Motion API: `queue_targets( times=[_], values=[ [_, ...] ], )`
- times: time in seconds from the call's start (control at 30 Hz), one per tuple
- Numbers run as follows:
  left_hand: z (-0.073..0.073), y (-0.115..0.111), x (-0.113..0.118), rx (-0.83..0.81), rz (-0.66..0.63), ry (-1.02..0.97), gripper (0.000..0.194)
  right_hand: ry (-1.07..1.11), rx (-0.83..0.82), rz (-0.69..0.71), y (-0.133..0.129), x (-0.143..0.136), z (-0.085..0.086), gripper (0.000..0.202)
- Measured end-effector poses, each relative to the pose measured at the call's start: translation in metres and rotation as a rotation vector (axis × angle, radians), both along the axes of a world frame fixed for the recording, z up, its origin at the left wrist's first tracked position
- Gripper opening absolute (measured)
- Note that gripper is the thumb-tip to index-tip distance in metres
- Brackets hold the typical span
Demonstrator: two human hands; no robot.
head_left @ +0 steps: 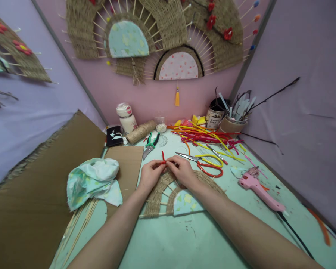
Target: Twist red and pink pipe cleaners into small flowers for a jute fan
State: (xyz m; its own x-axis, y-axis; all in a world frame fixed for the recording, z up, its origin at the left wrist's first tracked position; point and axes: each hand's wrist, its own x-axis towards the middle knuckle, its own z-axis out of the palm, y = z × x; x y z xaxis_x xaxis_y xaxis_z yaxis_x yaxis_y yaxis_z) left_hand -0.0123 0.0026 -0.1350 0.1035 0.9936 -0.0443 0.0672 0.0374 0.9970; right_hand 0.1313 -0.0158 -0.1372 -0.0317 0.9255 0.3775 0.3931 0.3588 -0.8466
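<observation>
Above the woven twine fan (156, 194), my two hands meet fingertip to fingertip. Between them is a short red pipe cleaner (162, 154), its free end sticking up. My left hand (153, 173) pinches it from one side and my right hand (182, 170) from the other. The fan lies flat on the table, with a blue-green floral cloth half-circle (186, 203) at its base; my right forearm hides part of it. Just beyond my right hand lie scissors (204, 160) with yellow and red handles, blades apart.
Bright pipe cleaners (204, 134) are heaped at the back. Green-handled pruning shears (151, 145) and a twine roll (141, 131) lie behind my hands. A pink glue gun (261, 190) rests at right, its cord trailing forward. Crumpled cloth (92, 183) and cardboard (128, 164) are at left.
</observation>
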Motion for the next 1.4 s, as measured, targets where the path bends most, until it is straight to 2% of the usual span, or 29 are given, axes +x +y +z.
queue_targets(
  times=[0.2, 0.57, 0.73, 1.0, 1.4],
  values=[
    [0.0029, 0.0033, -0.0013, -0.13, 0.051, -0.173, 0.029, 0.088, -0.102, -0.024, 0.0008, 0.0002, 0.0004, 0.022],
    [0.001, 0.0013, -0.0028, -0.111, -0.008, -0.191, 0.032, 0.048, -0.117, -0.047, 0.0009, -0.0024, -0.0016, 0.016],
    [0.0008, -0.0002, -0.0011, -0.056, -0.041, -0.136, 0.038, 0.046, -0.122, -0.049, 0.001, -0.0014, -0.0013, 0.016],
    [-0.0032, 0.0006, -0.0008, -0.035, -0.018, -0.051, 0.022, -0.012, -0.11, 0.008, -0.0004, -0.0019, -0.0022, 0.015],
    [-0.0018, -0.0008, -0.0011, -0.057, -0.04, -0.091, 0.024, -0.023, -0.12, 0.007, -0.0002, -0.0019, -0.0019, 0.016]
  ],
)
